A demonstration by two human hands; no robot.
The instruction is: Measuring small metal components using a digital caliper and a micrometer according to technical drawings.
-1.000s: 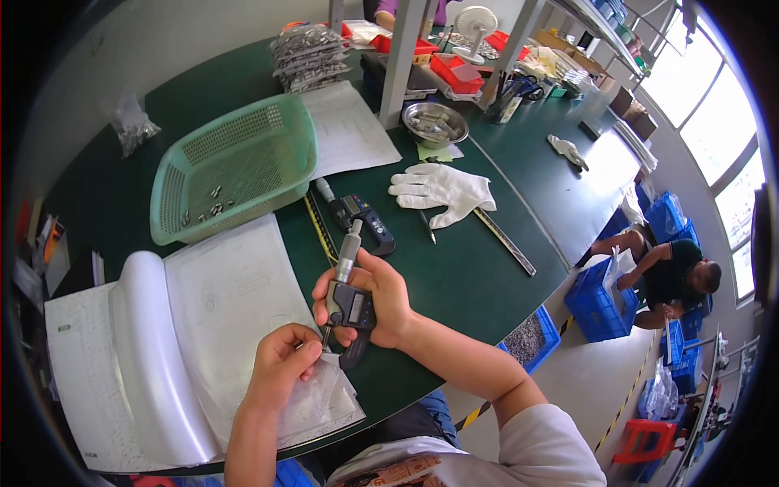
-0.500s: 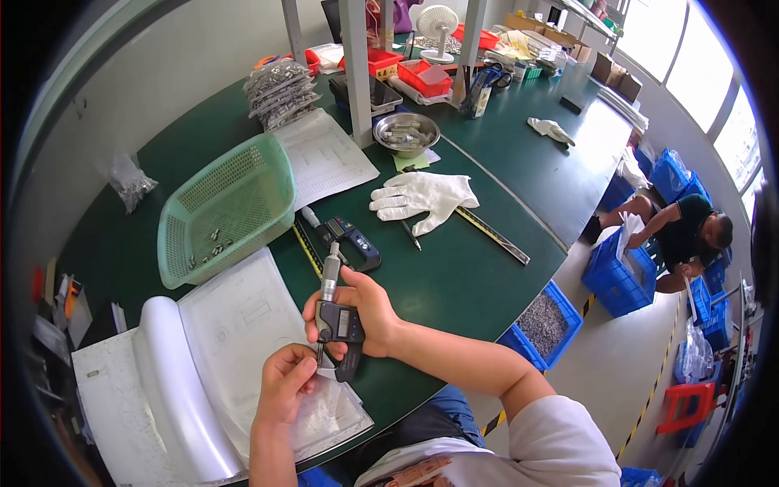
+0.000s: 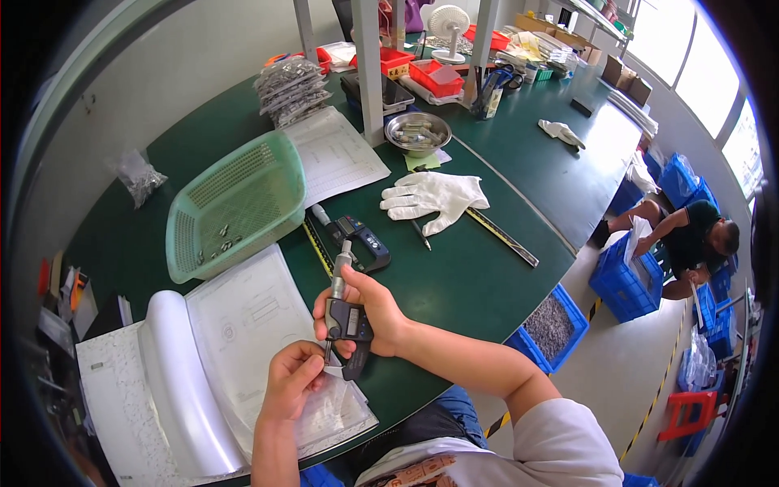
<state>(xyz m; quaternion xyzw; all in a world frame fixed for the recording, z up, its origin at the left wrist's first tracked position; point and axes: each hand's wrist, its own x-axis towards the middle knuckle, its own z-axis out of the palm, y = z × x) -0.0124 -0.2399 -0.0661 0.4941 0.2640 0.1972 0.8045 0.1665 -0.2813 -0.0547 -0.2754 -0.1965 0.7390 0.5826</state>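
Note:
My right hand (image 3: 377, 316) is wrapped round a digital micrometer (image 3: 350, 323), its silver thimble pointing up and away past the thumb. Down at the micrometer's jaws, the thumb and fingers of my left hand (image 3: 294, 378) are pinched together; whatever they grip there is too small to make out. Both hands are over an open booklet of drawings (image 3: 243, 321) with a rolled page. A second digital micrometer (image 3: 357, 237) lies just beyond. To the left, a green plastic basket (image 3: 280, 203) has several small metal parts (image 3: 225, 245) on its bottom.
A white glove (image 3: 434, 197) lies over a steel ruler (image 3: 507, 239), with a pen (image 3: 422, 235) beside it. Farther back are a metal bowl of parts (image 3: 418, 134), stacked bags (image 3: 292, 88) and a shelf post (image 3: 369, 73). At right, a person (image 3: 690, 235) sits among blue crates (image 3: 625, 280).
The whole view has shifted slightly, moving the table things a little to the right in the picture. Both hands keep their hold at the micrometer, which looks slightly turned.

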